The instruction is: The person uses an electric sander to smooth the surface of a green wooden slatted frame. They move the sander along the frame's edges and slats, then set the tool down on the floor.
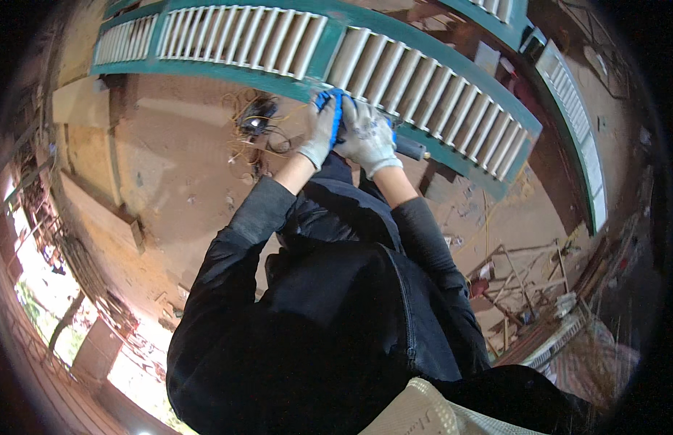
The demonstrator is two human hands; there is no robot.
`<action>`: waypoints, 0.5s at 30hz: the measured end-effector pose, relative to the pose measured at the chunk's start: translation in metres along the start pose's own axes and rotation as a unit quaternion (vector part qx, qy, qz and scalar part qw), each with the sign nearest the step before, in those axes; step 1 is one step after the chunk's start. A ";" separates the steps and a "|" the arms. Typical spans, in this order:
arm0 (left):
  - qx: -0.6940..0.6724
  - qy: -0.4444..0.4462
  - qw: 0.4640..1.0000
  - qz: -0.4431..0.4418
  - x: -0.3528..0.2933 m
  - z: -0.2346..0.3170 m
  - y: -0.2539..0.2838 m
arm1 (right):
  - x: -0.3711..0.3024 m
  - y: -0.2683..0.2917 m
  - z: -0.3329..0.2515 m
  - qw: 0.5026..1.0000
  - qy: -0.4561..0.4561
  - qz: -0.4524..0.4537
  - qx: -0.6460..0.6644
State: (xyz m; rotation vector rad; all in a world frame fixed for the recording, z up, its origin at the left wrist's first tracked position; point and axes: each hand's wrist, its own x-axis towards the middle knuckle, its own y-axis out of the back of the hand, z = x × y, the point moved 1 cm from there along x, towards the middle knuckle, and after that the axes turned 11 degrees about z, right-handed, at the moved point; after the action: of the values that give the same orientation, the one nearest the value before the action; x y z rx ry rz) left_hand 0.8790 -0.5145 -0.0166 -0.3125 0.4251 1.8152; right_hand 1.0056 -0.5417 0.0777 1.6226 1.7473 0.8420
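Both my hands wear light grey gloves with blue palms, and they meet at the near edge of a green shutter panel (pixel 318 54) with pale slats. My right hand (pixel 369 138) is closed round a hand-held power tool (pixel 410 149); its dark grey cylindrical body sticks out to the right. Close beside it, my left hand (pixel 323 125) has its fingers curled at the tool's other end, against the panel's frame. A dark part shows between the two hands. The tool's working end is hidden by the gloves and the edge.
Tangled cables with a black device (pixel 256 122) lie on the dusty floor to the left. Another green slatted panel (pixel 579 123) stands at the right. Wooden boards (pixel 101 206) lie at the left, and a thin wooden frame (pixel 521 279) with scraps sits at the lower right.
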 end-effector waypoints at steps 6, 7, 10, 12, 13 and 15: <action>0.041 -0.126 0.989 -0.067 -0.125 0.013 -0.114 | -0.095 0.076 0.100 0.997 -0.006 0.058 -0.058; 0.032 -0.173 0.982 -0.064 -0.137 0.000 -0.133 | -0.107 0.089 0.111 0.996 -0.007 0.060 -0.062; -0.024 -0.091 0.995 -0.037 -0.182 -0.009 -0.178 | -0.132 0.113 0.145 0.996 -0.036 0.035 -0.079; 0.007 -0.117 0.991 -0.058 -0.201 -0.002 -0.188 | -0.151 0.124 0.160 0.994 -0.040 0.052 -0.082; 0.001 -0.111 0.991 -0.074 -0.206 -0.004 -0.190 | -0.157 0.125 0.164 0.994 -0.048 0.052 -0.088; -0.021 -0.100 0.993 -0.057 -0.202 0.005 -0.187 | -0.149 0.124 0.156 0.993 -0.023 0.059 -0.097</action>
State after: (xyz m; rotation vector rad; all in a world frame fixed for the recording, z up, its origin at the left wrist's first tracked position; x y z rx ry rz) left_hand 1.1145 -0.6402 0.0493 -0.1776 0.2251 1.7244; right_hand 1.2143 -0.6770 0.0808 1.6135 1.5008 0.9882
